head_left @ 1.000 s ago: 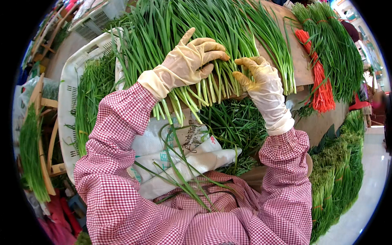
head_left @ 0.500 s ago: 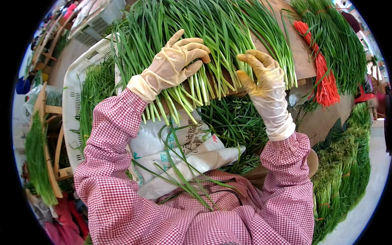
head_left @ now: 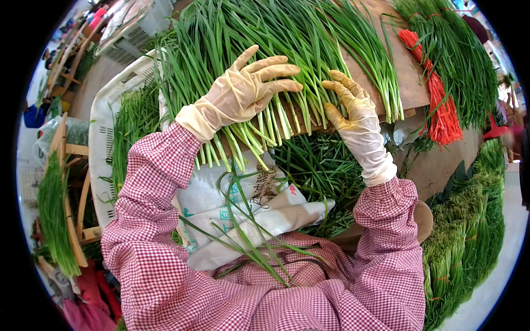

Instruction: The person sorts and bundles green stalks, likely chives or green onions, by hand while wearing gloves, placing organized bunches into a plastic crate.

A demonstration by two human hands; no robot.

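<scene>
A thick layer of green chives (head_left: 259,33) lies across a brown board, its pale stem ends pointing toward me. My left hand (head_left: 243,91), in a cream glove, rests over the stems at the left with its fingers spread and stretched to the right. At the right of the main pile, my right hand (head_left: 353,110), in a yellow-stained glove, has its fingers slightly bent and apart, the tips at the edge of the stems. Neither hand grips anything. A thinner strip of chives (head_left: 381,71) lies just beyond the right hand.
Red ties (head_left: 439,99) lie on the right beside bundled chives (head_left: 458,60). More tied bundles (head_left: 464,237) line the lower right. A white plastic basket (head_left: 99,138) with greens stands left. A white sack (head_left: 215,248) with loose leaves covers my lap. The board's (head_left: 411,91) right edge shows.
My left fingers have straightened and reached further right over the stems. The right hand has shifted slightly, its fingers now nearer the pile's edge. The view has moved a little.
</scene>
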